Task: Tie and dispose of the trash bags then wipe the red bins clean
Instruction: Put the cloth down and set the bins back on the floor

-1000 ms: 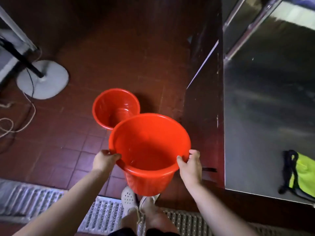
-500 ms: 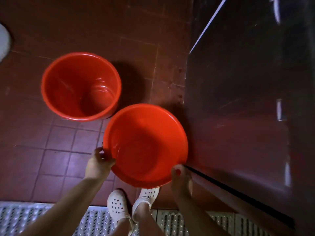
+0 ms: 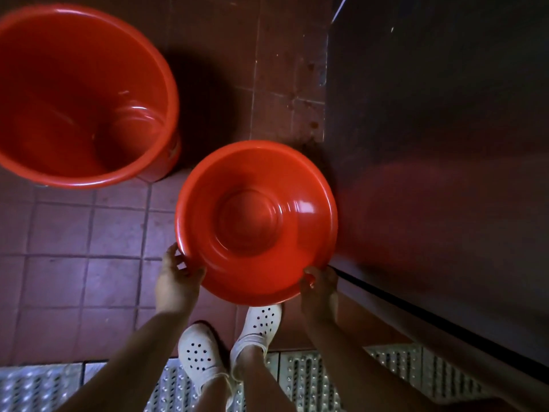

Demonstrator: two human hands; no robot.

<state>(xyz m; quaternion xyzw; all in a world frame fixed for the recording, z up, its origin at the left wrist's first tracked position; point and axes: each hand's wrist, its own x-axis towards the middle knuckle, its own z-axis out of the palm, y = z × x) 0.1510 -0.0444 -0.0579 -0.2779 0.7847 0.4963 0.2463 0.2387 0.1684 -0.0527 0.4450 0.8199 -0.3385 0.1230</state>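
I look straight down into a red bin [image 3: 257, 218] low over the tiled floor, close to the dark cabinet side. My left hand [image 3: 175, 278] grips its rim at the lower left, fingers curled over the edge. My right hand [image 3: 319, 288] grips the rim at the lower right. The bin is empty, its round bottom visible. A second, empty red bin [image 3: 80, 93] stands on the floor at the upper left, apart from the held one. No trash bag is in view.
A dark metal cabinet side [image 3: 430, 144] rises along the right, nearly touching the held bin. My feet in white perforated clogs [image 3: 258, 325] stand just below it. A metal drain grate [image 3: 326, 379] runs along the bottom. Red-brown floor tiles [image 3: 89, 263] lie to the left.
The held bin has gone down toward the floor beside the cabinet, and my view has dropped closer. Both hands keep their grip on the rim. The other bin stays put.
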